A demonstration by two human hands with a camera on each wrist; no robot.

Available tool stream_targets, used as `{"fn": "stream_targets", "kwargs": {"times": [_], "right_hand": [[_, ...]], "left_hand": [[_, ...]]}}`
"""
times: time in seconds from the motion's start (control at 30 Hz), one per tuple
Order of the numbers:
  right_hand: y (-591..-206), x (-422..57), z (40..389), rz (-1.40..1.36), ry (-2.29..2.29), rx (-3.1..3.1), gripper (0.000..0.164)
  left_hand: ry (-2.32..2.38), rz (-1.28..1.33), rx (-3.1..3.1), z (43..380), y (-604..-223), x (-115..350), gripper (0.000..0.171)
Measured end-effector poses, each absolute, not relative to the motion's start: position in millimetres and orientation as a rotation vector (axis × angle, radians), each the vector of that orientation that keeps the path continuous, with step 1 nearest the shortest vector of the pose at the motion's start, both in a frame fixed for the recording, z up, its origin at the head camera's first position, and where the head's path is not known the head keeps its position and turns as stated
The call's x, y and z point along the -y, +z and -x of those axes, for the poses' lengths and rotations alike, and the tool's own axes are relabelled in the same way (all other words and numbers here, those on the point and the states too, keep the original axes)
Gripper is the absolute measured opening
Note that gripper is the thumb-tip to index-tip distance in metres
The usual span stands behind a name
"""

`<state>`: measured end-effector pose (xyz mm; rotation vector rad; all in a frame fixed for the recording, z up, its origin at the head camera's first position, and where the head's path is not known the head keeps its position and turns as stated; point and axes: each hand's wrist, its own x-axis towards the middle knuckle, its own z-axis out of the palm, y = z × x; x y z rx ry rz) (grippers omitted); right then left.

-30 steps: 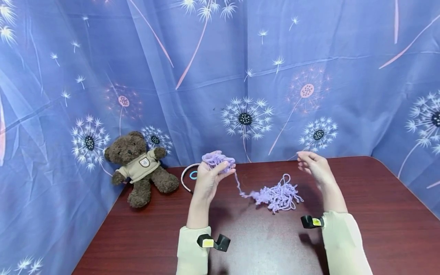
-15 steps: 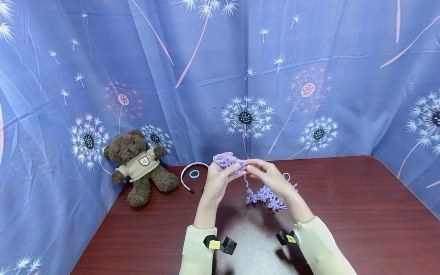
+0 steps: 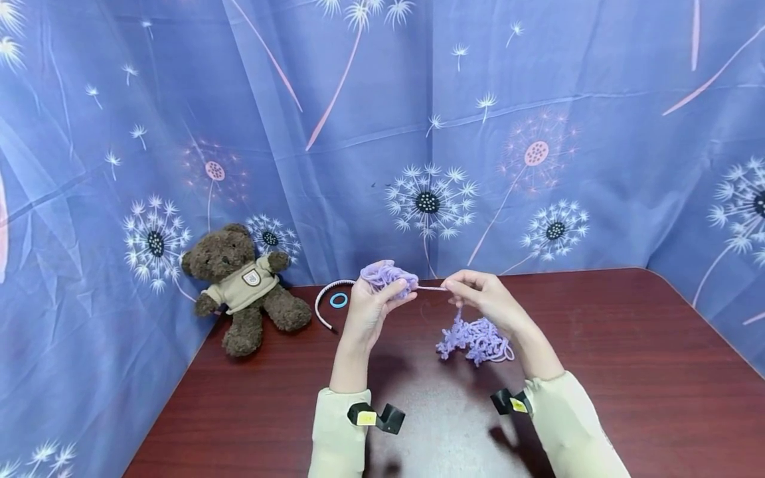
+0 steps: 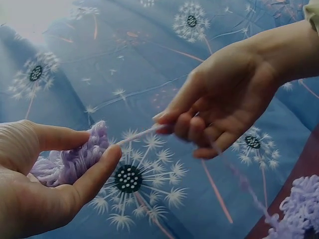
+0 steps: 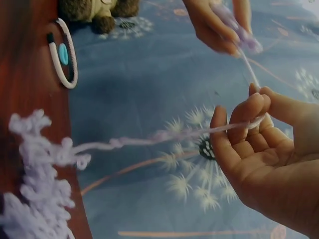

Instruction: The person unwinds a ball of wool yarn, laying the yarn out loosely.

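My left hand holds a bundle of looped lilac yarn, pinched between thumb and fingers above the table. From the bundle a single strand runs taut across to my right hand, whose thumb and forefinger pinch it. Past those fingers the strand crosses the right palm, as the right wrist view shows, and drops to a loose, curly heap of the same yarn on the table below.
A brown teddy bear in a beige shirt sits at the table's back left. Beside it lie a pale headband and a blue ring. A blue dandelion-print curtain hangs behind the dark red table.
My right hand came in from the right to the bundle in my left hand, then drew back slightly rightward with the strand, which is now stretched between both hands.
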<state>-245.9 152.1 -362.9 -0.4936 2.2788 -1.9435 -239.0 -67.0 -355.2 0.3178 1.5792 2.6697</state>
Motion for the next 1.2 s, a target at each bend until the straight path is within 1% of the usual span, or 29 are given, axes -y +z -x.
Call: {"fn": "stream_targets", "kwargs": {"times": [0.13,0.27,0.4,0.67,0.93,1.2], "right_hand": [[-358.0,-167.2,247.1,0.44,-2.057,-2.257,0.012],[-355.3,-183.2,249.0,0.374,-2.174,-2.248,0.014],[-355.3,-199.2,250.8,0.343,-2.299,-2.221,0.011],[-356.5,-219.5,249.9,0.357,-2.487,-2.13,0.01],[-359.3,-237.4,249.5,0.348,-2.632,-2.045,0.013],[-363.1,-258.7,249.1,0.231,-2.83,-1.904,0.012]], "left_hand": [[2.685,-0.308,-1.597,240.6,-354.5,73.7,0.038],[2.669,-0.322,-1.631,241.7,-354.9,80.1,0.04],[2.639,-0.335,-1.672,241.8,-354.6,85.1,0.041],[2.684,-0.261,-1.69,240.9,-353.5,88.9,0.04],[2.737,-0.221,-1.674,241.0,-352.7,98.5,0.043],[2.714,-0.201,-1.708,241.1,-350.7,108.7,0.038]]}}
